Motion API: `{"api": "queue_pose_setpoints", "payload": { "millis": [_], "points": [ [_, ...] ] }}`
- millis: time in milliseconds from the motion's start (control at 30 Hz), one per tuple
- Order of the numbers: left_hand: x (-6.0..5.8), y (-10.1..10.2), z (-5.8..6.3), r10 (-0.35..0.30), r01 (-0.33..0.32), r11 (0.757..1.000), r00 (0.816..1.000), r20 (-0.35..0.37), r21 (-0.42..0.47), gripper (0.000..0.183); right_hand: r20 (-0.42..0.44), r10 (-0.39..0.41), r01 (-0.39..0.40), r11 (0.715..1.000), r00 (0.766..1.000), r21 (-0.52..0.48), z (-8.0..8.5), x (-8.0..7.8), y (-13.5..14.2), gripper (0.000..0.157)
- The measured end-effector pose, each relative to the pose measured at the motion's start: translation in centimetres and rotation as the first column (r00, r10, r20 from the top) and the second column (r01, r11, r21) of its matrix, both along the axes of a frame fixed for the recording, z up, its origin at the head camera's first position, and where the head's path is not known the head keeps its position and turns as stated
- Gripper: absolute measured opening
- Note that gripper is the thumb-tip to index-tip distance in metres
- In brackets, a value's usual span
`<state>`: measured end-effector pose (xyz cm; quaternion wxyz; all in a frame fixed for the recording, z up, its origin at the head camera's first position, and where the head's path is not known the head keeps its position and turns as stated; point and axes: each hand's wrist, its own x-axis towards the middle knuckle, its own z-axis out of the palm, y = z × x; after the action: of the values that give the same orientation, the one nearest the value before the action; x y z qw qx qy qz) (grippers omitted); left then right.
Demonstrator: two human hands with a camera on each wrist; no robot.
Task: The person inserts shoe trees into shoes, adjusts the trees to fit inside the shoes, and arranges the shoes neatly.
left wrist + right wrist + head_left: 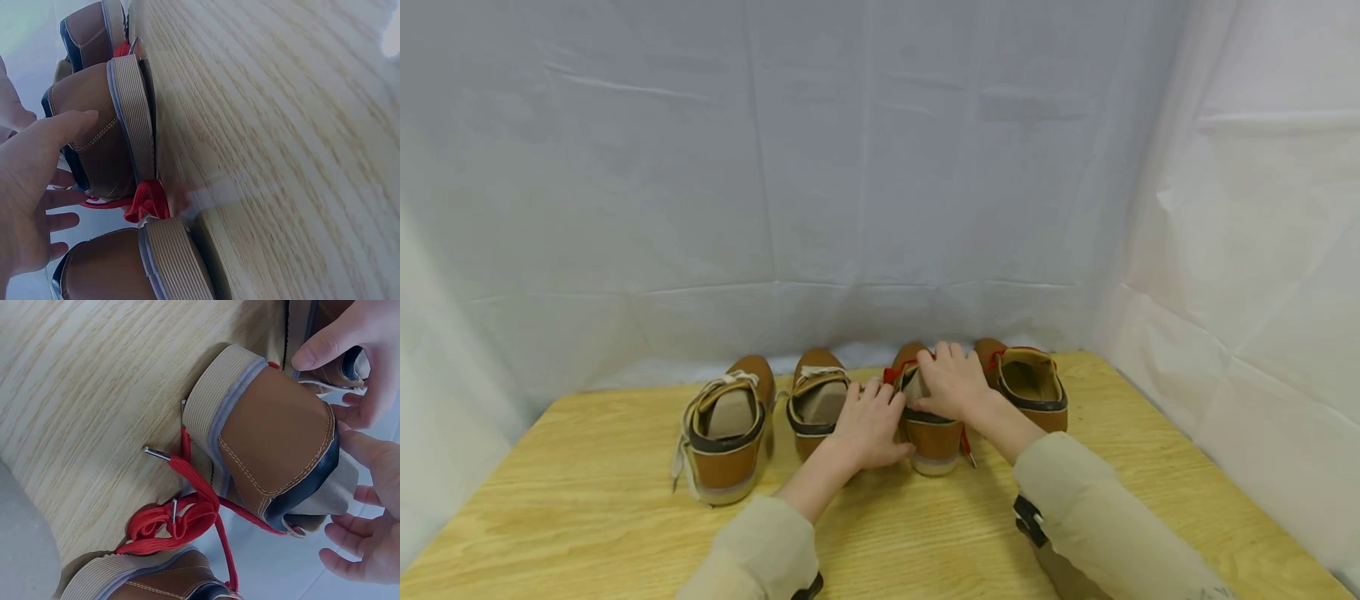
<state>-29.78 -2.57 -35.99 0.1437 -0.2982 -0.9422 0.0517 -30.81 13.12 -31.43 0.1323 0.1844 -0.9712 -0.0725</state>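
A brown shoe with red laces [931, 435], third from the left, stands with its heel facing me. Beside its left side is my left hand [871, 427]; in the left wrist view that hand's thumb [81, 124] lies against the heel leather and the fingers are spread. My right hand [953, 383] reaches over the shoe's opening from the right. In the right wrist view its loosely bent fingers [350, 540] are at the dark collar, close to the grey tongue or lining. Whether they press on it I cannot tell. Red laces [169, 525] trail onto the table.
Two brown shoes with whitish laces, the far-left shoe [726, 467] and its neighbour [808, 442], stand to the left. Another red-laced shoe [1047, 408] is at the right. All are on a wooden table [587, 492], before a white sheet [805, 167].
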Motion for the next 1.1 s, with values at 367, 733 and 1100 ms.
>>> {"api": "queue_pose_setpoints", "payload": {
  "millis": [367, 733, 1100],
  "points": [
    [0.0, 0.0, 0.3, 0.009, -0.009, 1.000, 1.000, -0.003, -0.008, 0.060, -0.003, -0.033, 0.033, 0.999, 0.999, 0.008, 1.0, 0.3, 0.2, 0.057],
    [-0.1, 0.1, 0.3, 0.013, -0.013, 0.999, 1.000, -0.012, -0.029, 0.057, -0.101, -0.115, 0.115, 0.993, 0.988, -0.005, 0.5, 0.6, -0.8, 0.058],
    [0.0, 0.1, 0.4, 0.023, -0.024, 0.999, 1.000, -0.010, -0.030, 0.057, -0.060, -0.156, 0.156, 0.988, 0.986, -0.019, 0.3, 0.6, -1.5, 0.058]
  ]
}}
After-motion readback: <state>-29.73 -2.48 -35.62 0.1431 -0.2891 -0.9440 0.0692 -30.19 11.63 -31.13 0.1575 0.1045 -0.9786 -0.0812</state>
